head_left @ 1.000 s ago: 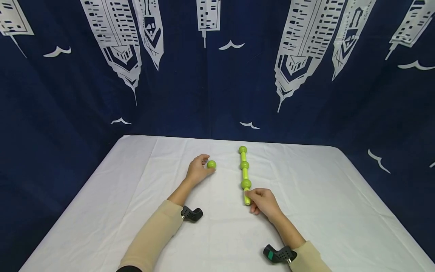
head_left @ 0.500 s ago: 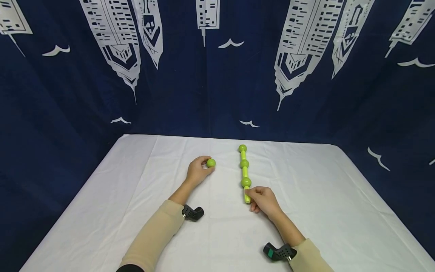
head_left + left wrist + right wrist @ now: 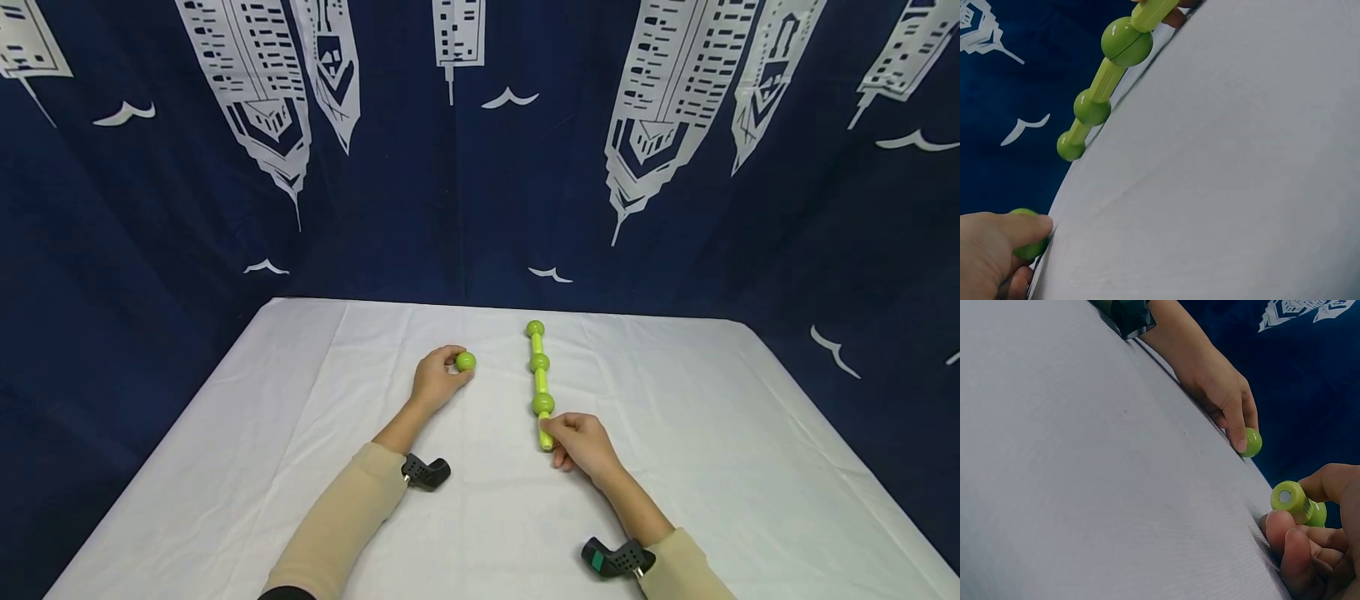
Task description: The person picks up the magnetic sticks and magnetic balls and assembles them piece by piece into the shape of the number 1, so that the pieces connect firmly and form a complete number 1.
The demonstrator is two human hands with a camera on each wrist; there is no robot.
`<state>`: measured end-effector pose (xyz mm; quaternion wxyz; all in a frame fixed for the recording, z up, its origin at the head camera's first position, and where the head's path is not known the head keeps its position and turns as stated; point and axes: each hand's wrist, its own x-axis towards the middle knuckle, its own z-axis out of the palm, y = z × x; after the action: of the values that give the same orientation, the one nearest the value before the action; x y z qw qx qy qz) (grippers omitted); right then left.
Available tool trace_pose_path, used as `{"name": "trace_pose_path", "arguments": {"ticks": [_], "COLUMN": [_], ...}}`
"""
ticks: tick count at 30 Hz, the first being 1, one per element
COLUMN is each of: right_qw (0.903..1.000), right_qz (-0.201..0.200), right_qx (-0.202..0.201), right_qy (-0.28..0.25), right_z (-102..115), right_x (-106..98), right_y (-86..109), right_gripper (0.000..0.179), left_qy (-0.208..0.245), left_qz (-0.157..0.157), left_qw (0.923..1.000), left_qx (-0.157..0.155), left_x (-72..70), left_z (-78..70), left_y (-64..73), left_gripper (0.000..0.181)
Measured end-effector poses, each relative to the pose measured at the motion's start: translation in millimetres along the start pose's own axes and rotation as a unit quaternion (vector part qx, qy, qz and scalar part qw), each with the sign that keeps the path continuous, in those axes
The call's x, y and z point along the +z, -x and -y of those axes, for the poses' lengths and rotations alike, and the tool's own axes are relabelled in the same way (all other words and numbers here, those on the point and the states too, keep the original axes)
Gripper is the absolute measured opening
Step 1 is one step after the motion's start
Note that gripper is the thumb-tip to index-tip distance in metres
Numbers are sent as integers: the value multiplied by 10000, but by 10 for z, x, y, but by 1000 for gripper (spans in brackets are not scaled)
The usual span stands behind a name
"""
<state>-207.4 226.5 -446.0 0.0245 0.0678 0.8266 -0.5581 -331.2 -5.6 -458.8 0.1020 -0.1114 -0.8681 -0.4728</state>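
Observation:
Between the thumb and fingers of my left hand (image 3: 437,379) is a loose green ball (image 3: 466,361), pinched close to the white cloth. To its right lies a straight chain (image 3: 539,362) of green balls joined by lighter yellow-green rods, running away from me. My right hand (image 3: 587,446) pinches the nearest rod (image 3: 546,437), which forms the chain's near end. In the right wrist view that rod's end face shows a round silvery disc (image 3: 1284,497). The left wrist view has the chain's balls (image 3: 1092,107) in a row, and my left thumb partly covers the loose ball (image 3: 1030,249).
A white cloth (image 3: 712,433) with creases covers the table. Behind its far edge hangs a dark blue curtain (image 3: 405,225) printed with white buildings and birds. Black devices are strapped at my left wrist (image 3: 426,472) and right wrist (image 3: 617,557).
The fingers of my left hand have closed in onto the loose ball. My right hand and the chain have stayed in place.

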Motion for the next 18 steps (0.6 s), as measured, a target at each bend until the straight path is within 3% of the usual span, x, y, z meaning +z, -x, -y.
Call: {"name": "trace_pose_path", "arguments": {"ticks": [7, 18], "right_qw": [10000, 10000], "right_qz": [26, -42], "right_qx": [28, -39], "right_qy": [-10, -2], "right_z": [3, -2], "right_x": [22, -3], "right_y": [5, 13], "right_gripper": [25, 24], "left_qy": [613, 891], "left_qz": [-138, 295], "left_qw": [9970, 9940], "left_qx": [-462, -569], "left_x": [-24, -76], "left_z": [-79, -247], "left_y": [54, 133], "left_gripper": [40, 42]}}
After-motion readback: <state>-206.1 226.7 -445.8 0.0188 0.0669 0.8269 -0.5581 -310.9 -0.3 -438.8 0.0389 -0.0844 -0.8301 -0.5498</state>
